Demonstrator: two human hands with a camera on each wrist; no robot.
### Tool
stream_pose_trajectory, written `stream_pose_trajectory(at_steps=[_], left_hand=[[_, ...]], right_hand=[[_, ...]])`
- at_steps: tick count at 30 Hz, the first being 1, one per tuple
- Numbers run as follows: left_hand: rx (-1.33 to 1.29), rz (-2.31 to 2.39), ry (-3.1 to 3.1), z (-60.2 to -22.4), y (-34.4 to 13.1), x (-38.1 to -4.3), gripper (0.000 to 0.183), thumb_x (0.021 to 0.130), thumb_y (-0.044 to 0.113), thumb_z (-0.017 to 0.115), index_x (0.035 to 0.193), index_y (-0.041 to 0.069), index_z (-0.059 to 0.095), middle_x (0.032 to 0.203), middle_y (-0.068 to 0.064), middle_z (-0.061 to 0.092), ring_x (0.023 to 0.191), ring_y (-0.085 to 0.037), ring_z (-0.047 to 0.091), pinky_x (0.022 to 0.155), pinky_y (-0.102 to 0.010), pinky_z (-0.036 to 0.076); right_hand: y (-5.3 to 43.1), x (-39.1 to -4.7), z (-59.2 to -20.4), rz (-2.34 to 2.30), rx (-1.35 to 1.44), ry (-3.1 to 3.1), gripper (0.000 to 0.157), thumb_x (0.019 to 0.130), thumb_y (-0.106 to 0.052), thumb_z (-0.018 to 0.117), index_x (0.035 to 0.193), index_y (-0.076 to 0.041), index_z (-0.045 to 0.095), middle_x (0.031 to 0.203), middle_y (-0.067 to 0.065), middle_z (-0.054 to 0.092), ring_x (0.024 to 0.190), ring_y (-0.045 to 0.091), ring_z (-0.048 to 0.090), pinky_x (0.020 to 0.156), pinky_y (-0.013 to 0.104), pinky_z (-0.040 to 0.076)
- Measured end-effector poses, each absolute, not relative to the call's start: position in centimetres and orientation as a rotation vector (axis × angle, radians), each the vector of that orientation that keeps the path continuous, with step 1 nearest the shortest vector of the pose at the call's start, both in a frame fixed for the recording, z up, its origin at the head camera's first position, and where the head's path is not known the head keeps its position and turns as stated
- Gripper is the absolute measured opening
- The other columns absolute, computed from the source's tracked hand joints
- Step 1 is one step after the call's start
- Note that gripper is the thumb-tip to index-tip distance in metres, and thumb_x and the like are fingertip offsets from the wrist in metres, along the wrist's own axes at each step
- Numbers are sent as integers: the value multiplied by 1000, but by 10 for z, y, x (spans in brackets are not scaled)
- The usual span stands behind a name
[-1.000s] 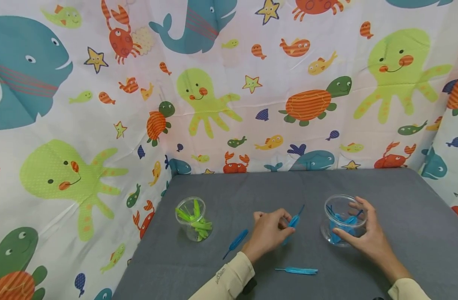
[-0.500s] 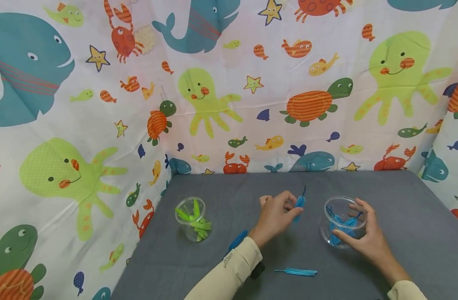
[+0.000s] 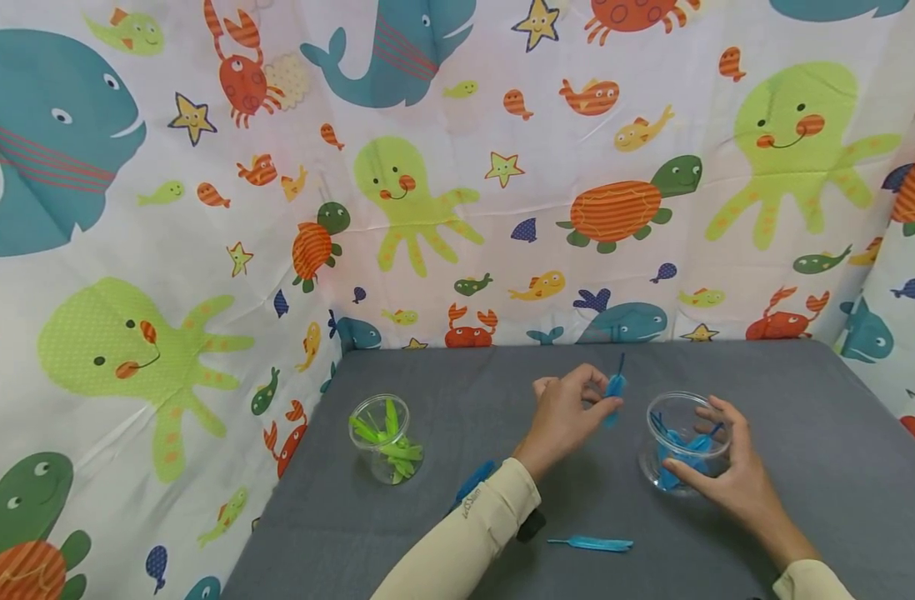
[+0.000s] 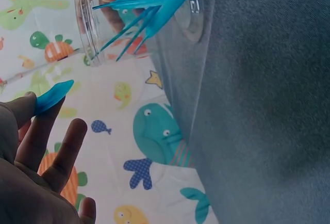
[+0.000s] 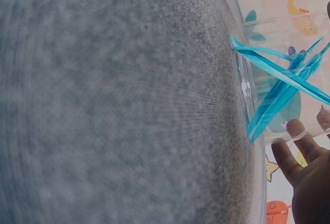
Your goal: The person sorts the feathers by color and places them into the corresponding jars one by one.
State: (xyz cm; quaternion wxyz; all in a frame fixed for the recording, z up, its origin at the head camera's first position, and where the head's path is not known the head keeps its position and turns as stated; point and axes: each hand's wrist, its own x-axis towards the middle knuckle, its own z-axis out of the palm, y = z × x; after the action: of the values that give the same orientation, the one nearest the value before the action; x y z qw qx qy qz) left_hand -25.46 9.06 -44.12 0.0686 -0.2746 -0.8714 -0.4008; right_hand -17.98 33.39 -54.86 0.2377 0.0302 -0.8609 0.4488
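Between thumb and fingertips, my left hand (image 3: 568, 417) pinches a blue feather (image 3: 615, 388) above the table, just left of a clear plastic jar. Its quill points up in the head view; the left wrist view shows its vane (image 4: 54, 96) beyond the thumb. My right hand (image 3: 744, 483) grips the right side of that clear jar (image 3: 681, 394), thumb in front and fingers behind. Several blue feathers (image 5: 278, 92) lean crosswise inside the jar, which stands upright on the table.
At the left stands another clear jar (image 3: 362, 406) with several green feathers (image 3: 397, 450). One blue feather (image 3: 598, 544) lies near the front of the grey table (image 3: 442, 367); another blue feather (image 3: 476, 479) lies partly hidden by the left sleeve. A sea-animal-print curtain (image 3: 457, 108) surrounds the table.
My left hand has lifted the blue feather and moved it right and away from me, toward the jar. The feather has turned more upright. My right hand stays at the jar.
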Motion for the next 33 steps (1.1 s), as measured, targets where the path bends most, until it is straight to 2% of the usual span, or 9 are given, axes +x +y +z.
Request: stream_pose_trajectory(at_steps=[3, 6, 9, 13, 16, 21, 26, 30, 33], left_hand=[[-833, -1233, -2624, -441, 94, -254, 19, 95, 38, 72, 102, 24, 61, 88, 12, 78, 81, 10, 61, 105, -39, 26], [-840, -1252, -2622, -440, 98, -253, 19, 96, 38, 71, 103, 24, 61, 88, 12, 78, 81, 11, 61, 104, -37, 26], [-841, -1252, -2622, -439, 102, -253, 18, 96, 39, 71, 101, 25, 61, 89, 12, 78, 82, 13, 61, 103, -35, 27], [-819, -1299, -2622, -440, 108, -252, 18, 95, 39, 71, 100, 25, 61, 87, 13, 78, 81, 15, 62, 102, -34, 27], [-794, -1352, -2625, -441, 113, -252, 18, 95, 40, 71, 100, 25, 61, 87, 13, 78, 80, 14, 63, 103, -35, 28], [-782, -1396, -2607, -442, 122, -254, 19, 94, 40, 71, 98, 25, 61, 88, 13, 78, 79, 15, 62, 101, -33, 28], [-771, -1426, -2583, -443, 129, -254, 20, 95, 41, 71, 95, 24, 60, 87, 14, 78, 80, 15, 61, 98, -30, 26], [-753, -1414, -2583, -444, 133, -255, 20, 94, 42, 71, 94, 24, 61, 87, 14, 77, 81, 16, 61, 98, -31, 25], [-744, -1410, -2585, -446, 136, -254, 20, 94, 43, 71, 94, 25, 63, 87, 16, 76, 82, 17, 61, 99, -33, 25]], right_hand=[[333, -179, -549, 1232, 89, -2355, 124, 69, -13, 95, 162, -24, 13, 145, 26, 47, 113, -24, 35, 87, 73, 38], [334, -179, -550, 1207, 84, -2363, 124, 70, -14, 95, 162, -26, 14, 145, 22, 48, 114, -22, 37, 98, 48, 43], [334, -179, -551, 1189, 86, -2365, 123, 70, -14, 95, 162, -25, 15, 145, 20, 49, 115, -21, 39, 90, 17, 37], [334, -179, -551, 1196, 85, -2367, 122, 70, -14, 95, 162, -26, 15, 145, 19, 49, 115, -20, 39, 85, 6, 32], [334, -179, -550, 1205, 79, -2373, 122, 71, -14, 94, 162, -26, 14, 146, 20, 48, 115, -21, 38, 98, 18, 42], [334, -179, -550, 1210, 91, -2360, 121, 71, -13, 94, 162, -22, 16, 145, 21, 48, 115, -21, 38, 92, 6, 36], [335, -178, -549, 1211, 88, -2359, 121, 71, -13, 94, 162, -24, 15, 145, 21, 49, 114, -22, 39, 93, 12, 37], [335, -178, -548, 1227, 77, -2373, 121, 72, -14, 94, 162, -26, 13, 147, 23, 47, 113, -23, 36, 104, 43, 45], [334, -178, -548, 1245, 75, -2376, 121, 73, -14, 93, 162, -23, 12, 147, 25, 46, 112, -25, 34, 90, 72, 39]])
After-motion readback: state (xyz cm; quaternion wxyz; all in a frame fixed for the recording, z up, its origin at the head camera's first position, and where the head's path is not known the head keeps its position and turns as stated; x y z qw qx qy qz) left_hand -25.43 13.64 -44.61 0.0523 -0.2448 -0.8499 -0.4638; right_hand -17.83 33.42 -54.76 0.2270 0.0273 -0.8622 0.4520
